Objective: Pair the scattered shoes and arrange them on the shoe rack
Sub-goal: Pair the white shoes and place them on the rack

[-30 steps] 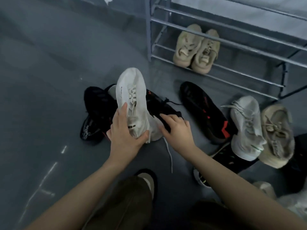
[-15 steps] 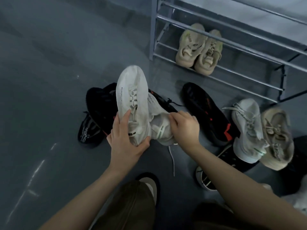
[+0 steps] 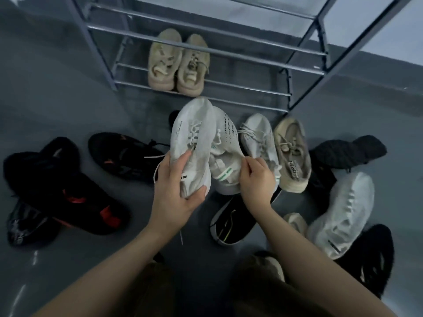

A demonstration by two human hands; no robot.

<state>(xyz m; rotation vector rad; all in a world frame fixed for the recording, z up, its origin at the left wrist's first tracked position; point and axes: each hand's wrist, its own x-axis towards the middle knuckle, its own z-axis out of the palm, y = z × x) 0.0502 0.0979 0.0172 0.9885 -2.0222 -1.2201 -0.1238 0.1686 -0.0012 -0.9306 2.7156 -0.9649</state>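
Two white knit sneakers are being held side by side, toes pointing toward twelve o'clock, just in front of the shoe rack [image 3: 215,52]. The left hand [image 3: 175,191] is clenching its grip around the heel of the left white sneaker [image 3: 192,143], thumb underneath and fingers over the collar, while the right hand [image 3: 257,177] is pinching the heel of the right white sneaker [image 3: 225,152], the one with a green stripe. A beige pair [image 3: 178,62] is sitting together on the rack's lowest rails at twelve o'clock. Black sneakers with red accents [image 3: 66,191] are lying heaped on the grey floor [image 3: 52,92] at nine o'clock, and another white sneaker [image 3: 258,138], a beige one [image 3: 291,154] and dark shoes are lying scattered at three o'clock
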